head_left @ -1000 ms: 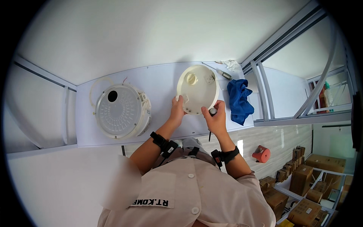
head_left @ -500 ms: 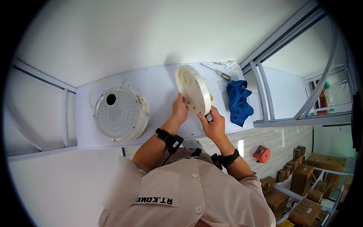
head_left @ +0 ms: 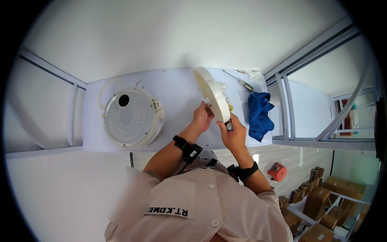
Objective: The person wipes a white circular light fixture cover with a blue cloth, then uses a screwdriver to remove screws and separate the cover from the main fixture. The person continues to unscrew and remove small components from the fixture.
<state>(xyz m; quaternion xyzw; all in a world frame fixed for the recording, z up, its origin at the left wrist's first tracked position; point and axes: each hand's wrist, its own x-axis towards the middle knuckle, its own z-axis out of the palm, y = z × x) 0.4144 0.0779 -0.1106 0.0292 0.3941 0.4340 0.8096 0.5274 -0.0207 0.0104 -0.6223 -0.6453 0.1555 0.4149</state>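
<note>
A cream-white round plastic housing (head_left: 213,97) stands tipped up on its edge just right of the frame's centre, above the white table (head_left: 177,90), so that its inner side with small fittings faces right and its smooth back faces left. The left hand (head_left: 201,117) has its grip closed on the lower rim from the left, which seems to steady the disc upright. The right hand (head_left: 231,133) closes on the bottom edge from the right, fingers pinched around a small dark part there; what that part is cannot be told.

At the left of the table rests a larger round white unit with a ribbed clear cover (head_left: 131,117) and a dark hole. To the right lie a blue cloth (head_left: 260,115) and, above it, a screwdriver (head_left: 244,84) within reach beside crumpled white paper (head_left: 254,75).
</note>
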